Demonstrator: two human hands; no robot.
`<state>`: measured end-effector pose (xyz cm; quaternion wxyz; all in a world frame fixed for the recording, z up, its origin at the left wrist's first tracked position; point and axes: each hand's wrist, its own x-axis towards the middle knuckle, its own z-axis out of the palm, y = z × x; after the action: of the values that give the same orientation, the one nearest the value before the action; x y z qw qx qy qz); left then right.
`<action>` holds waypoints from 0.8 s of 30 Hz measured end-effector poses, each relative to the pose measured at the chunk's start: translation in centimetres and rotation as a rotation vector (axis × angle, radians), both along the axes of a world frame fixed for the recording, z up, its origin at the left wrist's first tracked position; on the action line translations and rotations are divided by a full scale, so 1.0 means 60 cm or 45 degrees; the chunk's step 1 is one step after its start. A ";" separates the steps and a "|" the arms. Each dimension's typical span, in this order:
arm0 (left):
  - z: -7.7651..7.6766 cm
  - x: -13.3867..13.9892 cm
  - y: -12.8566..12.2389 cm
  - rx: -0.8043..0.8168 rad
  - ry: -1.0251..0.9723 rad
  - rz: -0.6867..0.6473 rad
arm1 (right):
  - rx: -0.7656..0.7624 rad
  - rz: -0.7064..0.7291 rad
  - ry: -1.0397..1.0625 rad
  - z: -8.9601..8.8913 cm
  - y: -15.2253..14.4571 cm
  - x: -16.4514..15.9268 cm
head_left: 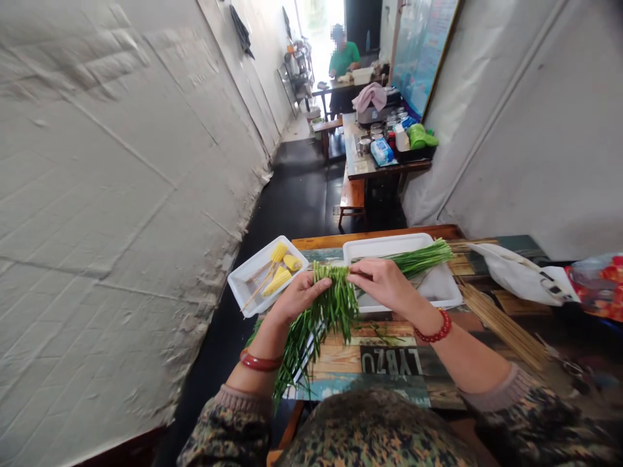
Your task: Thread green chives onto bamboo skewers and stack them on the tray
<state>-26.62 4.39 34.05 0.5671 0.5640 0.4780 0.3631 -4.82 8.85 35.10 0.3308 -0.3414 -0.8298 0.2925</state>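
A row of green chives point(339, 311) hangs between my hands, folded at the top, with leaves drooping over the table. My left hand point(300, 295) is closed on the left end of the row, thumb across the front. At the right end, my right hand point(382, 280) has its fingertips pinched together; whether they grip a stalk or a stick is too small to tell. More long chives point(292, 353) lie below my left forearm. Just beyond my right hand, a white tray point(363, 248) holds a bundle of chives point(426, 257).
A smaller white tray point(239, 288) with skewered corn pieces point(277, 280) sits at the left. Bamboo skewers point(506, 327) and a white bag point(520, 272) lie to the right. Farther off are a cluttered table point(357, 165), a bench point(352, 194) and a person in green point(344, 59).
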 end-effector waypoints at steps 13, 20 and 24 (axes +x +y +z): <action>0.001 0.056 0.054 -0.026 0.003 -0.044 | -0.177 0.002 0.001 -0.010 0.036 0.057; 0.004 0.084 0.120 0.140 0.006 -0.087 | -0.227 -0.196 0.105 0.000 0.059 0.081; -0.018 0.086 0.145 0.314 0.072 0.087 | -0.292 -0.299 0.228 0.003 0.076 0.107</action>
<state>-21.48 13.08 33.00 0.4669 0.6229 0.4645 0.4222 1.60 13.41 35.27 0.3941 -0.4438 -0.7127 0.3739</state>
